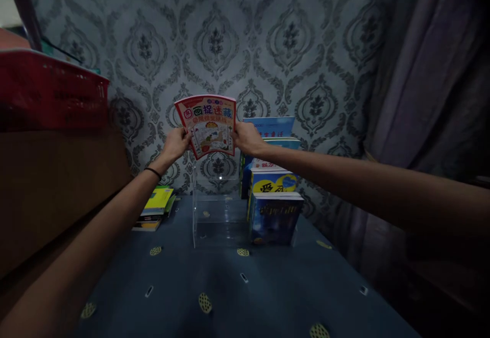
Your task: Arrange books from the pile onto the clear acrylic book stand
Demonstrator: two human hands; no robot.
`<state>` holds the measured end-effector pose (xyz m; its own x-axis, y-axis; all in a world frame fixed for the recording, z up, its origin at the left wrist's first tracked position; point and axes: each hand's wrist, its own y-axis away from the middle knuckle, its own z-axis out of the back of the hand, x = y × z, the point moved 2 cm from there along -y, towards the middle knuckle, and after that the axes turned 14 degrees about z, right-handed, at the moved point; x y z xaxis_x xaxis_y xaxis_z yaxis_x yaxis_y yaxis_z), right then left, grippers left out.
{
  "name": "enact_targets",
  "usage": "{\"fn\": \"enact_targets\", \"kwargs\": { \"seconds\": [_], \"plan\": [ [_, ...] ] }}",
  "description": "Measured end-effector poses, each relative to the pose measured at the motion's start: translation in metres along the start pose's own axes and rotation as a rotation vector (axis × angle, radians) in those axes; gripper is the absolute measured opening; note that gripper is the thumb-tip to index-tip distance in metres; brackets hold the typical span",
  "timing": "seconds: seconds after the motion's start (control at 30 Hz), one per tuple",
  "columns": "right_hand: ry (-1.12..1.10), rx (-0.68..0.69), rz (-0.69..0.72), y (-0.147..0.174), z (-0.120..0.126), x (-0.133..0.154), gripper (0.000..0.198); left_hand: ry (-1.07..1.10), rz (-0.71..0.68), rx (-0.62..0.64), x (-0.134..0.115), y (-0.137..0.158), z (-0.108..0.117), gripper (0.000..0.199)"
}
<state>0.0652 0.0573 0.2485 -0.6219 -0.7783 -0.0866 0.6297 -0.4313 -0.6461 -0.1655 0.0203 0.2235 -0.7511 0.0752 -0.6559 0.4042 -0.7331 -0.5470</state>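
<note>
Between my two hands a thin red-bordered picture book [212,128] is held up, its cover facing me and slightly bowed. My left hand [176,144] pinches its left edge, and a dark band circles that wrist. On the right edge my right hand [248,138] grips it with closed fingers. Below the book stands a clear acrylic stepped rack [220,224]. Its right side bears several upright books, with a dark blue book [276,219] in front, a yellow and blue book [273,182] behind it and a light blue book [273,126] at the back.
A small stack of books [158,202] lies left of the rack on the dark patterned tablecloth [225,292]. At far left a red basket [53,90] sits on a brown box [57,190]. Patterned wallpaper [214,37] rises behind, and a curtain [409,98] hangs at right.
</note>
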Motion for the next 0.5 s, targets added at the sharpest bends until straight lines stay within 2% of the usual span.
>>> {"fn": "enact_targets", "kwargs": {
  "seconds": [0.13, 0.5],
  "plan": [
    [0.003, 0.015, -0.015, -0.003, -0.005, -0.006, 0.04, -0.031, 0.015, -0.03, 0.008, -0.002, -0.01, 0.019],
    [-0.036, 0.034, -0.04, -0.01, -0.012, -0.022, 0.04, 0.012, -0.012, 0.084, 0.02, -0.022, -0.017, 0.015]
  ]
}}
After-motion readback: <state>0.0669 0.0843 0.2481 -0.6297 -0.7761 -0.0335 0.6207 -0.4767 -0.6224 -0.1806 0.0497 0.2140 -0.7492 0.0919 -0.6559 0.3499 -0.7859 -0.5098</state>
